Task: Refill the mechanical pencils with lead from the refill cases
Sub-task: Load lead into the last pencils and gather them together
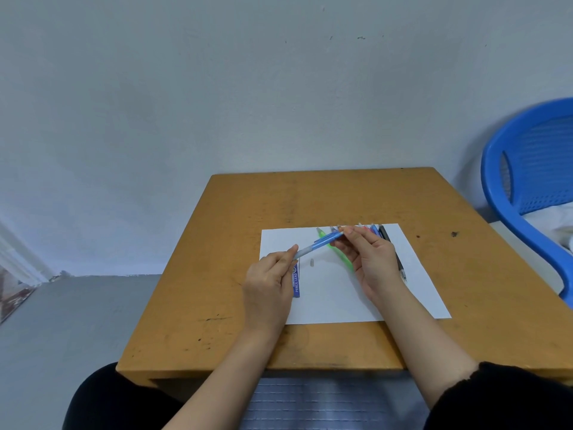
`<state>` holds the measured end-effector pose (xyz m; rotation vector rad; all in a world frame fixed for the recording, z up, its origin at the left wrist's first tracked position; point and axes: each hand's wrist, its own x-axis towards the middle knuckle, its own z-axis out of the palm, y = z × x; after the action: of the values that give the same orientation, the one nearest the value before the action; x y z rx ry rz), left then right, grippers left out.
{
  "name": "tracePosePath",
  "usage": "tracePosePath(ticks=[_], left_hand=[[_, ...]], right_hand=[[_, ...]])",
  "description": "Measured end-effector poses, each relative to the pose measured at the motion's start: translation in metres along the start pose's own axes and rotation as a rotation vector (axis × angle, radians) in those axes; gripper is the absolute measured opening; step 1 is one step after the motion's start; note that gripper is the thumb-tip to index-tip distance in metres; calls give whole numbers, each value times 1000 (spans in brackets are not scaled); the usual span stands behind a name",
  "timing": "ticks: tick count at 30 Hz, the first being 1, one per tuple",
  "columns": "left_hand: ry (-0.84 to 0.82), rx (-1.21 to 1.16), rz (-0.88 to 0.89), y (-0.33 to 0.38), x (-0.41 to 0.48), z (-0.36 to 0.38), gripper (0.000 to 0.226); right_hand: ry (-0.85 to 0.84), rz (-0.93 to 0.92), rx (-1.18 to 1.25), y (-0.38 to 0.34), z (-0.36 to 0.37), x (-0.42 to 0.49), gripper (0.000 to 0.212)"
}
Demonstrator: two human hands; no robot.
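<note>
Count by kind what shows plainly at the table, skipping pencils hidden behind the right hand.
Pencils: 3 (blue pencil, held; green pencil; black pencil)
Lead refill case: 1
Small grey cap: 1
Paper sheet: 1
Total: 6

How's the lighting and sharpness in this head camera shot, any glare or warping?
Head view: soft, even light, no glare, only faint shadows on the paper; wide-angle stretching toward the frame edges; refill case label legible, blue pencil slightly soft.
</note>
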<state>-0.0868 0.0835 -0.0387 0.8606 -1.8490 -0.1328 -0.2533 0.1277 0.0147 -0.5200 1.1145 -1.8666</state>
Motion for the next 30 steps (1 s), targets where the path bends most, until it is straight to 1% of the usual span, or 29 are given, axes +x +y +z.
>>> tracePosePath(ticks=[6,11,14,17,18,19,20,21,22,23,24,26,27,30], left_hand=[[-11,3,-14,0,0,0,33],[-34,-12,-46,0,1,-2,30],[-47,-12,-62,1,0,-3,30],[-8,-53,-170,4,2,-7,27],[16,-70,-224,5,4,-9,25],[30,-87,-281,5,5,-10,24],[29,-102,-336,6,6,-11,24],[22,-110,-381,5,7,-11,24],[19,-117,-407,5,7,-12,25],[19,-124,-421,5,6,-11,25],[19,-131,-431,5,6,-11,26],[16,-143,-457,6,7,-12,26],[17,-145,-467,6,8,-12,26],[18,-151,-487,7,8,-14,26]], right_hand=[[41,5,-48,0,1,1,12],[40,3,-90,2,0,1,15],[62,8,-83,3,1,3,13],[104,19,70,1,-4,8,12],[119,16,91,2,-6,10,12],[129,-5,55,3,-7,11,12],[135,-58,-64,5,-9,13,13],[134,-144,-270,8,-11,13,13],[115,-258,-530,11,-12,13,12],[73,-385,-776,14,-13,12,10],[27,-504,-963,18,-13,11,9],[-56,-637,-1167,24,-13,14,7],[-82,-653,-1228,28,-13,15,7],[-101,-619,-1338,35,-13,18,8]])
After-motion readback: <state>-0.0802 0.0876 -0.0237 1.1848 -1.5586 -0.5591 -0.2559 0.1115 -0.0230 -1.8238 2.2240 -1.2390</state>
